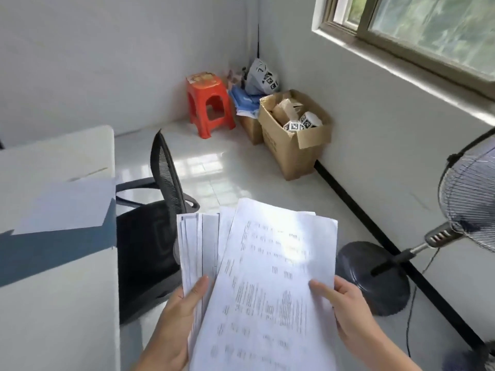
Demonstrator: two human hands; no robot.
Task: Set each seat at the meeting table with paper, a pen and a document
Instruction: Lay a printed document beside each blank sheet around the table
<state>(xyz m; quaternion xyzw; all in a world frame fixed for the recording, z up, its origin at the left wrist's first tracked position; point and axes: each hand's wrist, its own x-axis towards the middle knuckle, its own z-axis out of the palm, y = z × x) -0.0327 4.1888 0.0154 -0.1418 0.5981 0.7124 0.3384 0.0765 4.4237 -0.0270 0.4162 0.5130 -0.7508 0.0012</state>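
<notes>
One wide-angle view from the person's head, aimed forward and down. Closest, at the bottom edge, the left hand (174,314) and right hand (351,314) grip printed sheets (267,277). The counter (53,303) runs along the left, seen from above; the room corner with a red stool (207,103) lies farthest, the window (428,30) upper right.

Red stool (209,103), cardboard box (292,148), standing fan (470,194)

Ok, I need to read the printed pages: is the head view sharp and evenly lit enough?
Head view: no; the print on the top document is smeared by blur and unreadable, a sunlit patch washes out its upper part, the stack beneath is partly shaded, light from the window glares off the floor, and the wide lens bends that window's frame.
</notes>
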